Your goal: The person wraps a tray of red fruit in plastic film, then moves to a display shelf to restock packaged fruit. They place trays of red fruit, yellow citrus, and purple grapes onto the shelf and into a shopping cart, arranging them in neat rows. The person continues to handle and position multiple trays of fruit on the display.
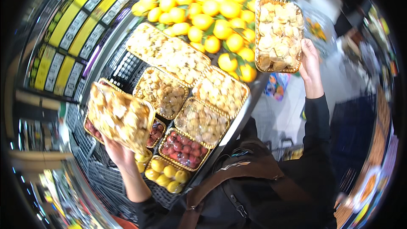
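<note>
My left hand grips the near edge of a wrapped, gold-rimmed tray of pale dried fruit, tilted above the left part of the display. On the right, my right hand holds a second gold-rimmed tray of pale dried pieces by its right edge, beside the heaped oranges. Between my hands lie several film-wrapped trays of light brown dried goods. Nearer me are a tray of dark red fruit and a tray of yellow-green fruit. The left tray partly covers other trays of red fruit.
Oranges with green leaves are piled at the far side of the display. Black plastic crates support the trays. Yellow and white price signs stand at the left. A metal edge runs along the display's right side, above a pale floor.
</note>
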Demonstrator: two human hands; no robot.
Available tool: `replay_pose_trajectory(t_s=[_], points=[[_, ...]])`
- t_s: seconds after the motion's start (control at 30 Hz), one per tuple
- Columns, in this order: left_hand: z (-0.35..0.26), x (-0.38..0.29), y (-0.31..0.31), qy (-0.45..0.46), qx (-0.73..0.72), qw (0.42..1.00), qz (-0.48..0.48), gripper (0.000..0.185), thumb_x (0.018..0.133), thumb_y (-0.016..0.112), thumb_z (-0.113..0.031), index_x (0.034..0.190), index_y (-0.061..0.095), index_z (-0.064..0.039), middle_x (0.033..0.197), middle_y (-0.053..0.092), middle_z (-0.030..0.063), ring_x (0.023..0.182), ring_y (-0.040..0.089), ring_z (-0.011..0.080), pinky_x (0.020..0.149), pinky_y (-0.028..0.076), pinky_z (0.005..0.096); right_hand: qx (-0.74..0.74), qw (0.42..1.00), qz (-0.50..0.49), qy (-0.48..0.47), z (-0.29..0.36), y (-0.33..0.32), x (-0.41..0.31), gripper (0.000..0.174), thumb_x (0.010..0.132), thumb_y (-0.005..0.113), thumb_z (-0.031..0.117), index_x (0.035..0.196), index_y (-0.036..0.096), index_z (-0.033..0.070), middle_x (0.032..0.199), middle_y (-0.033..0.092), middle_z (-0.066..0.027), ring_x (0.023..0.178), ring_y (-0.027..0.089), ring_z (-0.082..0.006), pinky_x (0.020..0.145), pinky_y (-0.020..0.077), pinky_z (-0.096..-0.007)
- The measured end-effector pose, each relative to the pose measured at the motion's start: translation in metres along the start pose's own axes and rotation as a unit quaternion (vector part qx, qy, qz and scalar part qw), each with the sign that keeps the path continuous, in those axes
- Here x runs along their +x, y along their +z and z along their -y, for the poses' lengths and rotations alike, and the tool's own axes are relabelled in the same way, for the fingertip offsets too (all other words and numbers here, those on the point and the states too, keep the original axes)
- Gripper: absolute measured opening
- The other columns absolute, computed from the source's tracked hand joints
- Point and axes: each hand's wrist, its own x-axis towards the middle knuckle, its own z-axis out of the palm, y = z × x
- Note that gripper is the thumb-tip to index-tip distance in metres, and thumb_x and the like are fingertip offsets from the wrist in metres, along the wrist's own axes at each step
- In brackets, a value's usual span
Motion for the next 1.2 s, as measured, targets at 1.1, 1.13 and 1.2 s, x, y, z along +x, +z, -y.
replay_pose_trajectory(t_s=[1.1,1.13,1.2], points=[[0.057,0.245,-0.083,0.004,0.312,0.84,-0.444,0.034,0.101,0.031,-0.031,0.119,0.044,-0.006,0.107,0.054,0.0067,0.096,0.05,0.0157,0.087,0.041,0.0316,-0.095,0.875,0.387,0.276,-0.459,0.585,0.216,0.025,0.093,0.049,0.009,0.086,0.054,-0.014,0.087,0.061,-0.0214,0.078,0.065,-0.0313,0.063,0.0547,-0.0462],[0.058,0.243,-0.084,0.022,0.303,0.853,-0.424,0.031,0.101,0.031,-0.031,0.115,0.045,-0.008,0.098,0.053,0.0045,0.086,0.049,0.014,0.077,0.042,0.0303,-0.099,0.887,0.36,0.27,-0.458,0.59,0.212,0.024,0.094,0.048,0.01,0.083,0.055,-0.011,0.084,0.061,-0.0203,0.073,0.064,-0.03,0.063,0.0547,-0.0461],[0.059,0.24,-0.084,0.056,0.271,0.88,-0.385,0.028,0.101,0.031,-0.03,0.111,0.047,-0.01,0.09,0.053,0.0025,0.076,0.049,0.0124,0.068,0.043,0.0289,-0.107,0.875,0.387,0.271,-0.453,0.593,0.206,0.021,0.094,0.049,0.011,0.087,0.054,-0.008,0.086,0.061,-0.0198,0.073,0.063,-0.0281,0.063,0.0543,-0.0454]])
